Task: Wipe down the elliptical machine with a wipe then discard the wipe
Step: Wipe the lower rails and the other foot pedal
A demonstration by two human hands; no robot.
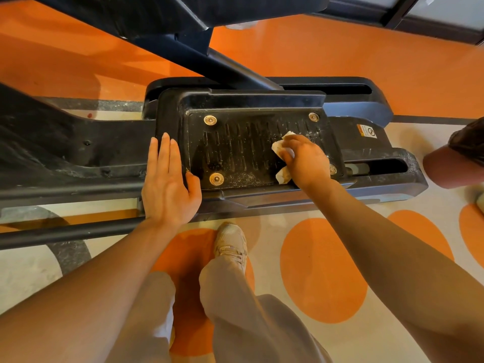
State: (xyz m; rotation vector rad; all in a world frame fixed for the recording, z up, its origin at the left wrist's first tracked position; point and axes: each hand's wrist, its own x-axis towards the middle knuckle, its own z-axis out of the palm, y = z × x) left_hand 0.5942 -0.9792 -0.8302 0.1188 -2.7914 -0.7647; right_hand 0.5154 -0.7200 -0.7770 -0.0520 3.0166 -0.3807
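The elliptical's black foot pedal (235, 150) lies in the middle of the view, ribbed, dusty, with brass bolts at its corners. My right hand (306, 161) grips a crumpled white wipe (284, 175) and holds it against the pedal's right side. Bits of the wipe stick out above and below my fingers. My left hand (167, 184) rests flat on the pedal's left rim, fingers straight, thumb hooked over the near edge.
The machine's black frame (65, 158) runs off to the left and a rail (372, 169) to the right. Another person's leg (455, 163) stands at the right edge. My shoe (231, 242) is on the orange-and-cream floor below the pedal.
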